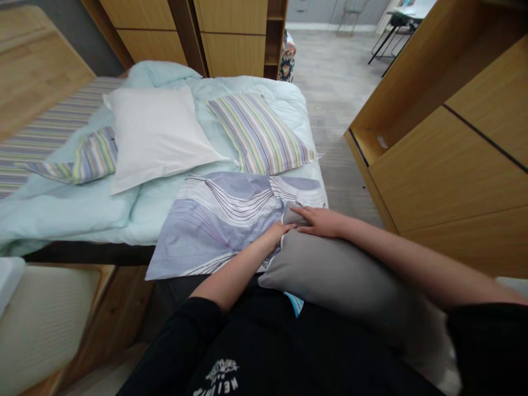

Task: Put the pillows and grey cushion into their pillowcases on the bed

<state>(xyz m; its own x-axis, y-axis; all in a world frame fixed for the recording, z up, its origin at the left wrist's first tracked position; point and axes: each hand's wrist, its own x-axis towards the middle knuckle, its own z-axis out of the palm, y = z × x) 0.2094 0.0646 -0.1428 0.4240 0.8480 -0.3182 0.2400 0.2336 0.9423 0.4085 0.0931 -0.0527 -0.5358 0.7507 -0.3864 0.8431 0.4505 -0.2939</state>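
A plump grey pillow point(350, 275) with pale piping lies slanted against my body, under my right forearm. My right hand point(319, 221) grips it near its far end, thumb and fingers around the bunched grey fabric. Close beside it, my left hand point(280, 232) holds the pillow's edge, its thumb on the grey cloth and its other fingers mostly hidden. Under and beyond my hands, a lilac-and-white pillowcase point(223, 214) with dotted black lines lies spread flat on the bed's near edge.
A pale mint quilt point(165, 214) covers the bed, bearing a white pillow point(154, 132), a striped pillow point(264, 132) and a crumpled striped cloth point(97, 157). Wooden cabinets point(457, 165) stand to the right. A cream cushioned seat point(45, 324) is at lower left.
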